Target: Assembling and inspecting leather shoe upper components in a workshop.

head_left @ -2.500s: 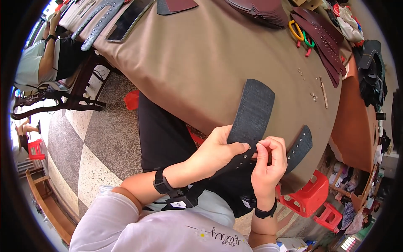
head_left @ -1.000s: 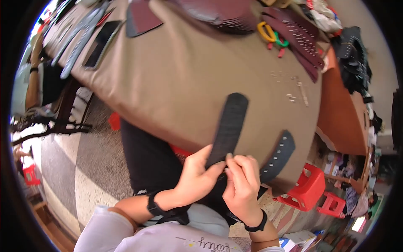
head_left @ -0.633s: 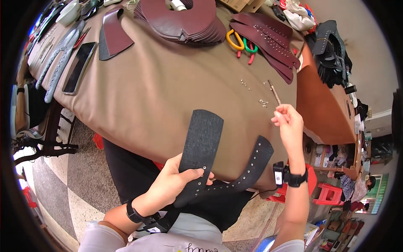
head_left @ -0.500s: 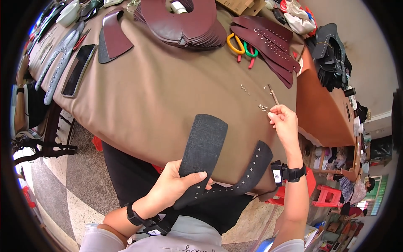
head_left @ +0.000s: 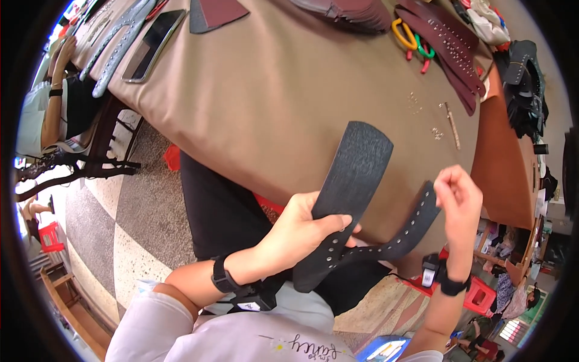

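My left hand (head_left: 298,232) grips a curved dark grey leather strip (head_left: 357,166), thumb on its face. One broad end points away over the table. The narrower, studded part bends round to the right, its row of metal rivets showing. Over the right side of the strip, my right hand (head_left: 461,196) is raised with fingertips pinched together; whatever is between them is too small to make out. Beyond that hand lie a small pile of metal rivets (head_left: 438,134), a thin rod-shaped tool (head_left: 452,125) and a scatter of tiny bits (head_left: 414,102).
Brown cloth covers the table (head_left: 259,114). At its far side are yellow- and green-handled tools (head_left: 405,35), maroon studded leather pieces (head_left: 443,45) and a maroon stack (head_left: 350,11). A phone (head_left: 155,45) and grey studded strips (head_left: 120,45) lie left. Another person's arm (head_left: 53,111) is at far left.
My right hand has left the rivets and come back toward the strip's studded end. The left hand still holds the strip. The view has swung, so the table things appear farther right and higher.
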Available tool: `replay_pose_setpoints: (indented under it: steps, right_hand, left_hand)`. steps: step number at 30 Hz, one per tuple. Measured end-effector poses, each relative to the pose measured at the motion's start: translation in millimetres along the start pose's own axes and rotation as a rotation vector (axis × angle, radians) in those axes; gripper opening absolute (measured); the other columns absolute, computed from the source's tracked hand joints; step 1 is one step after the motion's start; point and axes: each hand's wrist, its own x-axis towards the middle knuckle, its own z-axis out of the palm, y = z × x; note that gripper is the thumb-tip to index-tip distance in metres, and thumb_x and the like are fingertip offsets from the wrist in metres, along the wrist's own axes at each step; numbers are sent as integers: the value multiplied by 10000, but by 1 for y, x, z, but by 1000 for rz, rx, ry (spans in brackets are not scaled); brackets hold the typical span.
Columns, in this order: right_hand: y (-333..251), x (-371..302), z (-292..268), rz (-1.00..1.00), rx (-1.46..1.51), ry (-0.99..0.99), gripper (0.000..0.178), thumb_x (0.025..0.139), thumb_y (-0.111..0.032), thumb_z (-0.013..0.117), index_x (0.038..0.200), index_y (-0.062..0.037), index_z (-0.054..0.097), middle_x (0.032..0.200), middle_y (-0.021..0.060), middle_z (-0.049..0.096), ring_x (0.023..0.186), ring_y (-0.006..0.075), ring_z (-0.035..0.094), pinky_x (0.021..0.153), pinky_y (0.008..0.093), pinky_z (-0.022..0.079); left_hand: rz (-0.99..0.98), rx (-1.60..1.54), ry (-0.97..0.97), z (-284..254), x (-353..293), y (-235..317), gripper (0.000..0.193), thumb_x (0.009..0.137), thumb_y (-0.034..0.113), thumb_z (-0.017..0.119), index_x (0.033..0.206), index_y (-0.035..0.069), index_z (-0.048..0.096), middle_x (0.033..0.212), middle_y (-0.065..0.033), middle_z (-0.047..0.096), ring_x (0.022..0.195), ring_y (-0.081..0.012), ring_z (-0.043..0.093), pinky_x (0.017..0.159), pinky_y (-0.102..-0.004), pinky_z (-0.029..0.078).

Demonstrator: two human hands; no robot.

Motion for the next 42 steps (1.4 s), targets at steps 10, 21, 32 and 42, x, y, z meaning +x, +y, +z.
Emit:
replay_pose_setpoints:
  steps: [10, 21, 32, 42]
  right_hand:
    - [6, -67, 100, -403, -89, 195, 128, 772, 110, 625, 851, 14, 595, 830, 104, 553, 645, 151, 561, 537, 245, 458]
    - [8, -70, 109, -376, -63, 240, 109, 790, 95, 618, 854, 10, 593, 824, 90, 545, 582, 109, 539, 476, 224, 456]
    - [-12, -70, 97, 187, 456, 85, 73, 845, 34, 604, 871, 1, 544, 737, 18, 568, 568, 46, 540, 457, 194, 448]
    - [-14, -71, 94, -67, 143, 76, 117, 818, 52, 586, 932, 29, 593, 766, 65, 562, 577, 87, 550, 507, 217, 436]
  left_hand:
    - [23, -33, -111, 0, -3, -9, 165, 873, 7, 563, 1035, -22, 573, 878, -62, 652, 764, -121, 636, 689, -269, 544]
    - [95, 164, -74, 0, -8, -17, 174, 869, -30, 554, 1039, -39, 592, 894, -54, 655, 770, -85, 615, 670, -235, 510]
    - [357, 456, -122, 11, -12, -17, 253, 846, -73, 525, 1094, -46, 564, 892, -71, 654, 783, -101, 619, 703, -247, 501]
    - [430, 632, -29, 8, -16, -23, 209, 845, -32, 567, 1053, -14, 576, 726, -55, 638, 603, -74, 561, 530, -242, 445]
